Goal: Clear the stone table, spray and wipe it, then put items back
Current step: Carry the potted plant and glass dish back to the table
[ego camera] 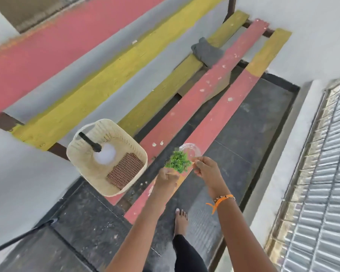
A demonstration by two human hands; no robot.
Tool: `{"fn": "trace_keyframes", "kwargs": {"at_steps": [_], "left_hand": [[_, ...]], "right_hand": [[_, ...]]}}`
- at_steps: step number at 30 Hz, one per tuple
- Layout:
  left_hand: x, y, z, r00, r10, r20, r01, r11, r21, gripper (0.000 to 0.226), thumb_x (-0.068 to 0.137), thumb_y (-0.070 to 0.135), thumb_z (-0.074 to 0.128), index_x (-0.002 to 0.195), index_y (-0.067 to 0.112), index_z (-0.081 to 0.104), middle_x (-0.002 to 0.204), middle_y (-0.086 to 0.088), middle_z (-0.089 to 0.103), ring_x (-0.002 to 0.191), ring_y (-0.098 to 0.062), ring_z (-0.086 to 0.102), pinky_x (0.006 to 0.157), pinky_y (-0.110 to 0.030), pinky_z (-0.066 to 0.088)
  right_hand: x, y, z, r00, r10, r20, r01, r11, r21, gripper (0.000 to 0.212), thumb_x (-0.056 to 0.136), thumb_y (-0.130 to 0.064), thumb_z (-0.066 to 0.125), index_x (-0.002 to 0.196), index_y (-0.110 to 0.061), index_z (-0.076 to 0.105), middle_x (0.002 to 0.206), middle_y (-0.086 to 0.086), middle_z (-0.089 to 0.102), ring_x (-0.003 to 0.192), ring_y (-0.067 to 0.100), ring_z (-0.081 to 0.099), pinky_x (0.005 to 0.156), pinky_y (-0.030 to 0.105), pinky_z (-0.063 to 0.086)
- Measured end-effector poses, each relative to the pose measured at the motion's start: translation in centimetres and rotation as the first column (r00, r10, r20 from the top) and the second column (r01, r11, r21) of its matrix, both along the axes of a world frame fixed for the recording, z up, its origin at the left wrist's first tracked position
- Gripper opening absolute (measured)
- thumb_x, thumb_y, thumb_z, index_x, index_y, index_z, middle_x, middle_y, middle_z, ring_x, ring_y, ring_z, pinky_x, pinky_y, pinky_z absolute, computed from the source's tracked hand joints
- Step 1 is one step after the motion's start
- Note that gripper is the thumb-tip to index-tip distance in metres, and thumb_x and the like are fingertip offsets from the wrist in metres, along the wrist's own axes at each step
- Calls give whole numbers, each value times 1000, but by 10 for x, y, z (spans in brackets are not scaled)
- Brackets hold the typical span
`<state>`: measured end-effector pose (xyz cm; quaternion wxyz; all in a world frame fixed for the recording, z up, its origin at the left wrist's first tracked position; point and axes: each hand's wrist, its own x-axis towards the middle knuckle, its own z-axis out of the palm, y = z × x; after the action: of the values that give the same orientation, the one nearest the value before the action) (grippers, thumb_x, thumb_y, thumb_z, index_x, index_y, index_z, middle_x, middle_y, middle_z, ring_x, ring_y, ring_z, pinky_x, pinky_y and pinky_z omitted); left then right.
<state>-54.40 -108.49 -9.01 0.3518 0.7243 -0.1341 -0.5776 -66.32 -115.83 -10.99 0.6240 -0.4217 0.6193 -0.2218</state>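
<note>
Dark stone flooring is passing under my bare foot [182, 218] as I am standing at the painted plank worktop [204, 107]. My left hand [166, 180] and right hand [206, 168] are both reaching out over its near red plank, fingers pinching a small green plant [178, 161] between them; my right fingers are also touching a clear glass dish [191, 150] just beyond the plant. Left of my hands, a cream basket [106, 160] is sitting on the near end, holding a spray bottle [100, 150]. Farther along, a grey cloth [206, 52] is lying on the yellow plank, well apart.
</note>
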Motion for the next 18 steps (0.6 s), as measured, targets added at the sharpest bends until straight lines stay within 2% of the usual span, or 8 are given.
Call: {"fn": "trace_keyframes", "kwargs": {"at_steps": [2,5,8,10,12,15,17,18], "left_hand": [[-3,-20,-20,997,75,-24,-73,995,73,35,87,-3,49,120,1,40,76,-10,49,55,-17,39,51,-25,32],[-7,-42,-48,990,136,-35,-127,975,180,45,86,-8,47,129,-5,32,69,-9,44,50,-16,34,49,-25,29],[-8,-54,-68,984,171,-48,-156,961,227,52,86,-5,51,133,2,29,70,-5,46,58,-14,46,49,-18,38],[-7,-64,-87,977,195,-86,-167,951,260,66,83,-3,56,138,9,22,95,-12,57,75,-18,56,61,-22,47],[-5,-69,-97,983,172,-64,-148,950,276,86,78,0,65,145,18,14,132,-15,45,103,-23,55,84,-36,50],[-8,-77,-118,998,52,21,-56,952,302,90,70,12,74,141,27,22,137,-6,42,115,-23,48,98,-44,45],[-10,-80,-129,997,64,53,-78,940,332,86,69,13,76,138,27,27,131,-4,46,109,-21,49,99,-43,45],[-10,-80,-134,994,62,95,-90,939,331,81,70,14,76,136,24,31,125,-3,49,105,-20,49,97,-39,46]], "right_hand": [[-4,-27,-25,998,27,-49,-25,999,42,19,89,1,44,86,-1,62,65,3,52,57,14,44,57,24,36],[-8,-60,-61,992,64,-110,-51,993,110,26,89,0,44,75,-14,59,66,3,54,59,13,47,56,21,38],[-12,-79,-92,990,36,-139,-14,987,159,28,88,2,43,74,-20,55,69,3,53,62,15,49,62,26,43],[-13,-90,-112,979,37,-199,-3,986,168,28,84,1,44,77,-24,54,76,2,56,69,19,53,72,37,47],[-13,-97,-121,960,51,-277,-10,989,149,26,81,-1,44,87,-23,57,87,5,61,80,26,59,81,43,50],[-12,-107,-144,914,127,-386,-73,986,151,32,83,-5,44,111,-16,58,90,10,66,84,31,64,73,38,50],[-11,-107,-158,894,150,-421,-84,981,173,37,85,-7,43,118,-16,55,80,3,61,73,23,59,61,29,44],[-10,-106,-165,892,148,-427,-80,982,173,37,85,-8,44,120,-16,55,79,1,58,72,20,55,62,27,41]]}}
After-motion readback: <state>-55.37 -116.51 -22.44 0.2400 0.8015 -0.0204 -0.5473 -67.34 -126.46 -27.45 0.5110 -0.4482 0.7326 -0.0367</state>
